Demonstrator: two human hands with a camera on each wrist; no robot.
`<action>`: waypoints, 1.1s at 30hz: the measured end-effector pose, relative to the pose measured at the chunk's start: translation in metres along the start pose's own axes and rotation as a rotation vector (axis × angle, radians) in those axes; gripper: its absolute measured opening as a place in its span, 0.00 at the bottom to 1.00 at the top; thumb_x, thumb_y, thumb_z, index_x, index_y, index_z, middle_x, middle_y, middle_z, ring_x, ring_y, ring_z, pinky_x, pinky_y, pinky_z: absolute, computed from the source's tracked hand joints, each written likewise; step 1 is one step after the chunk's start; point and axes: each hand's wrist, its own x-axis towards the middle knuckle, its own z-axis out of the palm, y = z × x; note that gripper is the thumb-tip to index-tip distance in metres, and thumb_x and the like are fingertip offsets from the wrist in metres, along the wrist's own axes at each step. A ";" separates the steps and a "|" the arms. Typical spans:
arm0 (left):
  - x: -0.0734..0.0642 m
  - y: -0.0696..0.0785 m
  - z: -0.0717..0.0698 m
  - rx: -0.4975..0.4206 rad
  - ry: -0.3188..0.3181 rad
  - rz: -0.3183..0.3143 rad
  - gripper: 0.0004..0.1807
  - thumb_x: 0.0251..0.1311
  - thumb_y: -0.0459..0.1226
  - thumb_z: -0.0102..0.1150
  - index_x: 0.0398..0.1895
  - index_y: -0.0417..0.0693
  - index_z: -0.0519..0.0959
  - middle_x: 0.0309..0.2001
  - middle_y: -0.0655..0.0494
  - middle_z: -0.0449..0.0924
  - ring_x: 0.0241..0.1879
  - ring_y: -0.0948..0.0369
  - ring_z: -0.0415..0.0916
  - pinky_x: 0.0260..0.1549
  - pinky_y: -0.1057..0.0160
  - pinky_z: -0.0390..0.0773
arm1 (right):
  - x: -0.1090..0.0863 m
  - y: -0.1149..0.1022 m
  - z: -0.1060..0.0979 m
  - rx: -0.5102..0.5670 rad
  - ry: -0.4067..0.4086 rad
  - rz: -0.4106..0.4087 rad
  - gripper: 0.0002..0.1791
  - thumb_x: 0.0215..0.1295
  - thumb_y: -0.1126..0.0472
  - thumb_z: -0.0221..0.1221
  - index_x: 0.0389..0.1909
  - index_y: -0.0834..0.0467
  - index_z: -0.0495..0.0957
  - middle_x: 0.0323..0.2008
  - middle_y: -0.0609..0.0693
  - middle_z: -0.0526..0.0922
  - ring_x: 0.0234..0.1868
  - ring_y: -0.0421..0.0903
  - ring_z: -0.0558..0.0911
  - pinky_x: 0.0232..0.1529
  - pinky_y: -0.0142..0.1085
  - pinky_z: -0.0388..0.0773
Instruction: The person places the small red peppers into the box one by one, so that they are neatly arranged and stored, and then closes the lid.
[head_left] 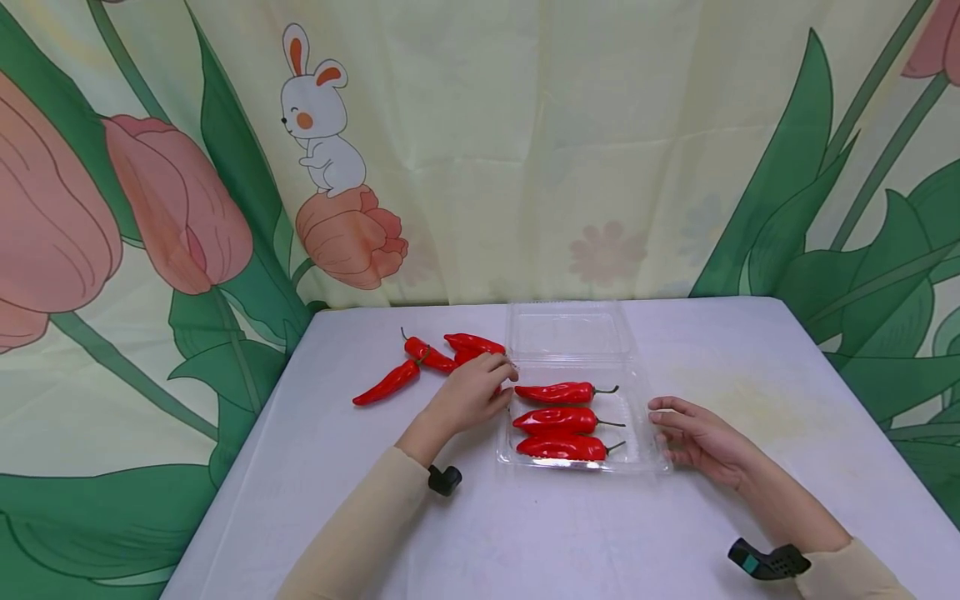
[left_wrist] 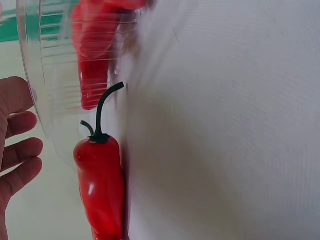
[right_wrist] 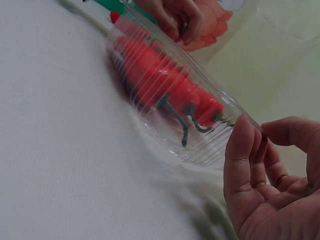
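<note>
A clear plastic clamshell box [head_left: 637, 433] lies on the table with its lid [head_left: 570, 329] folded back. Three red chili peppers with green stems lie side by side in its base, the middle one [head_left: 555, 419] among them. My right hand [head_left: 701, 437] pinches the box's right rim between thumb and fingers, plainest in the right wrist view. My left hand [head_left: 468, 396] hovers at the left rim with fingers loosely bent and nothing in them; whether it touches the rim I cannot tell. A loose red pepper [left_wrist: 102, 185] lies near it, partly hidden by the hand in the head view.
More loose red peppers lie left of the box, one [head_left: 386, 383] farthest out. A white cloth covers the table [head_left: 570, 542]. Behind its far edge hangs a curtain [head_left: 480, 167] printed with tulips and a rabbit. Black bands circle both wrists.
</note>
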 end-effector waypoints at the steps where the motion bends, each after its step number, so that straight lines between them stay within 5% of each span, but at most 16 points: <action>1: 0.000 -0.001 0.000 0.001 -0.001 -0.004 0.17 0.59 0.45 0.74 0.50 0.57 0.83 0.52 0.59 0.82 0.52 0.62 0.78 0.53 0.65 0.83 | 0.000 0.000 0.000 -0.001 0.000 -0.002 0.12 0.79 0.56 0.56 0.58 0.51 0.71 0.43 0.46 0.77 0.33 0.39 0.80 0.36 0.31 0.84; 18: -0.011 -0.011 -0.001 0.047 0.017 -0.029 0.17 0.59 0.44 0.74 0.50 0.56 0.83 0.50 0.59 0.82 0.50 0.61 0.79 0.51 0.65 0.84 | 0.002 0.001 -0.001 -0.009 0.013 0.005 0.13 0.78 0.55 0.56 0.59 0.51 0.71 0.45 0.46 0.77 0.34 0.39 0.80 0.37 0.31 0.84; 33: -0.033 -0.029 0.000 0.050 -0.013 -0.081 0.16 0.59 0.44 0.74 0.49 0.59 0.82 0.48 0.61 0.81 0.49 0.63 0.79 0.51 0.64 0.84 | 0.002 0.003 0.000 0.000 0.016 0.004 0.14 0.79 0.55 0.56 0.59 0.52 0.70 0.44 0.45 0.78 0.34 0.39 0.80 0.37 0.31 0.85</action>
